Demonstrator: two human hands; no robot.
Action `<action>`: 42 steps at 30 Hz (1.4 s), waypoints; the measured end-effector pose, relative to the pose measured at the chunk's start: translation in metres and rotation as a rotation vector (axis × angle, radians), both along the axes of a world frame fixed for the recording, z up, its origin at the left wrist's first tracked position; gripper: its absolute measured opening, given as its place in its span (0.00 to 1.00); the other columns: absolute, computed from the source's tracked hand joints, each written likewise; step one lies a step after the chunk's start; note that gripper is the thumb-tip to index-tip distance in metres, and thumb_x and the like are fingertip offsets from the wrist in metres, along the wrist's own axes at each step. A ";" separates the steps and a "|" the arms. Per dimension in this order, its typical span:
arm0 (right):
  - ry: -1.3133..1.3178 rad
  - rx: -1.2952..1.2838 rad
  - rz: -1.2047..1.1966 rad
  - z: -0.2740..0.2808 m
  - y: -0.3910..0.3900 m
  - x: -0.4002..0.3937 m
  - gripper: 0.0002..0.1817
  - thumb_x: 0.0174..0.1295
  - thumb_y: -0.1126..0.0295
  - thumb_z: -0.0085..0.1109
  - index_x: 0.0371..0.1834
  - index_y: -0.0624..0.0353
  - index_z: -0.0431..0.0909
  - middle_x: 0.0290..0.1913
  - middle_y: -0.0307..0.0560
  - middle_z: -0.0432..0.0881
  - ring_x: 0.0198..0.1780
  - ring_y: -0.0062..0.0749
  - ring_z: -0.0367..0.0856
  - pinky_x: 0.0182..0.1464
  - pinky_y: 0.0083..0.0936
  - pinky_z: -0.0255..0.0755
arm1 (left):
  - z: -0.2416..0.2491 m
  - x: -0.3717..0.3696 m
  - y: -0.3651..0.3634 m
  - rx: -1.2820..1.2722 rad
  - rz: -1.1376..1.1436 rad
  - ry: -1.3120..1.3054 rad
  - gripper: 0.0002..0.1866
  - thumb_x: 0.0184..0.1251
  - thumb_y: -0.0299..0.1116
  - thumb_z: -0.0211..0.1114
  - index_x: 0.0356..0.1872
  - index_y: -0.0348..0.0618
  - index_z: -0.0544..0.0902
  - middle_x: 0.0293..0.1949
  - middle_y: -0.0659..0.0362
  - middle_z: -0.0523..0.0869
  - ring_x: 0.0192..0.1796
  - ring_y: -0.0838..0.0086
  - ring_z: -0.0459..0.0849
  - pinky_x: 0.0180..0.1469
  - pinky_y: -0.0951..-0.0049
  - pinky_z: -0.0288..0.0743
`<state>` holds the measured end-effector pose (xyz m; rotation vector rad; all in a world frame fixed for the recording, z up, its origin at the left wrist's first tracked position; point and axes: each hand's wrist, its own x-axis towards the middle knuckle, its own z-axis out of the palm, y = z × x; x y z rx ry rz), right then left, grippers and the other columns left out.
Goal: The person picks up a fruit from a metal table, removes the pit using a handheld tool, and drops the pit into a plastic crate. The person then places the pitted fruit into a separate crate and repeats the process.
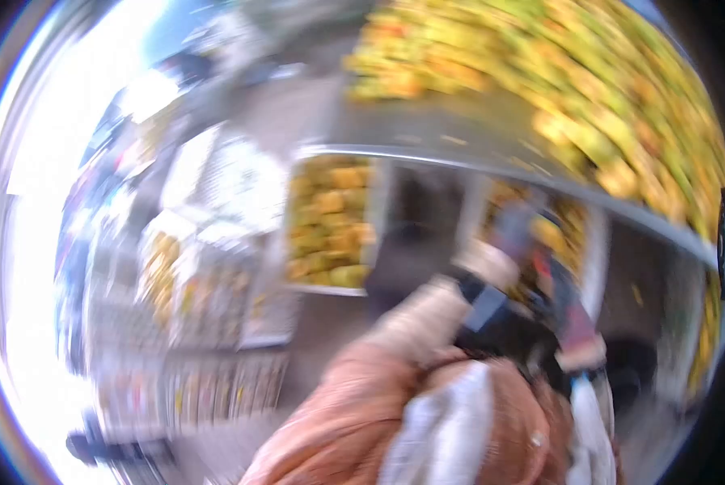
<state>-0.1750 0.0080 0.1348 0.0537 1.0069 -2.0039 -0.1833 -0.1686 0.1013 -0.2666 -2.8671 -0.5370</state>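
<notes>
Heavy motion blur across whole frame, fine detail unreadable. Hand (485, 263) visible centre-right, pale blob at end of a beige forearm (423, 319) reaching up from bottom of view; which hand, cannot tell. Fingers smeared, cannot tell whether spread, pressed together or pinching anything. Second hand not identifiable anywhere. Dark object (504, 323) with grey and red patches just below and right of hand, touching or overlapping it; looks like a bag or strap assembly, exact type unreadable. Orange-brown padded garment (338, 420) fills bottom centre, white cloth or plastic bag (451, 428) lying over it, another white strip (590, 420) at lower right. Hand sits in front of a dark gap, between two trays of yellow produce: left tray (330, 222) with white rim, well-lit, pieces yellow-orange; right tray (568, 234) partly hidden behind hand and dark object. Grey metal shelf edge (492, 166) runs across above both trays, curving down to right. Above it, large heap of yellow-green fruit (589, 89), likely bananas or mangoes, too blurred to confirm. Left side: more displays, white wire-like racks (209, 275) with yellowish goods, blown-out daylight at far left. Grey floor (314, 339) between racks and garment.
</notes>
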 end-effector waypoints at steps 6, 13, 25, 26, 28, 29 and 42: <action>0.337 0.218 -0.069 -0.031 -0.029 -0.009 0.25 0.66 0.55 0.47 0.60 0.60 0.65 0.52 0.51 0.73 0.50 0.32 0.72 0.50 0.23 0.66 | -0.025 -0.038 0.027 1.775 0.247 -0.196 0.13 0.69 0.36 0.51 0.38 0.37 0.79 0.26 0.51 0.83 0.26 0.68 0.81 0.28 0.72 0.72; 0.405 0.290 -0.046 -0.041 -0.020 -0.011 0.27 0.64 0.51 0.48 0.59 0.58 0.67 0.49 0.47 0.74 0.47 0.29 0.74 0.46 0.18 0.68 | -0.002 -0.025 0.037 1.157 0.289 0.211 0.14 0.68 0.35 0.48 0.36 0.33 0.77 0.25 0.45 0.80 0.28 0.57 0.79 0.34 0.67 0.70; 0.506 -0.109 0.328 -0.065 0.007 -0.021 0.24 0.67 0.63 0.45 0.63 0.64 0.61 0.45 0.50 0.76 0.43 0.31 0.76 0.44 0.22 0.71 | -0.013 -0.031 0.036 1.046 0.302 0.167 0.26 0.70 0.43 0.45 0.20 0.35 0.80 0.19 0.50 0.80 0.26 0.62 0.80 0.34 0.67 0.70; -0.266 -0.661 0.461 -0.085 0.012 -0.031 0.23 0.68 0.65 0.41 0.64 0.63 0.61 0.42 0.51 0.78 0.41 0.30 0.78 0.42 0.24 0.72 | -0.050 -0.051 0.040 1.178 0.275 0.180 0.24 0.70 0.42 0.47 0.20 0.34 0.80 0.20 0.47 0.80 0.27 0.59 0.80 0.34 0.64 0.70; -0.223 -0.445 0.310 -0.062 0.002 -0.020 0.20 0.68 0.61 0.40 0.59 0.60 0.63 0.37 0.47 0.75 0.36 0.27 0.74 0.36 0.22 0.68 | -0.121 -0.084 0.064 1.358 0.320 0.310 0.25 0.70 0.42 0.47 0.20 0.34 0.80 0.21 0.46 0.80 0.27 0.57 0.80 0.34 0.63 0.70; -0.172 -0.327 0.264 -0.056 -0.003 -0.016 0.19 0.68 0.60 0.40 0.56 0.59 0.64 0.34 0.46 0.74 0.33 0.26 0.72 0.34 0.21 0.67 | -0.135 -0.090 0.059 1.533 0.364 0.454 0.25 0.69 0.43 0.48 0.20 0.34 0.80 0.21 0.44 0.81 0.27 0.55 0.80 0.34 0.61 0.70; -0.376 -0.123 0.366 -0.057 -0.004 -0.009 0.22 0.66 0.43 0.39 0.40 0.49 0.74 0.14 0.32 0.65 0.10 0.20 0.58 0.13 0.17 0.55 | -0.078 -0.049 0.026 0.935 0.137 0.217 0.23 0.64 0.45 0.53 0.19 0.37 0.82 0.15 0.50 0.79 0.21 0.56 0.77 0.28 0.65 0.69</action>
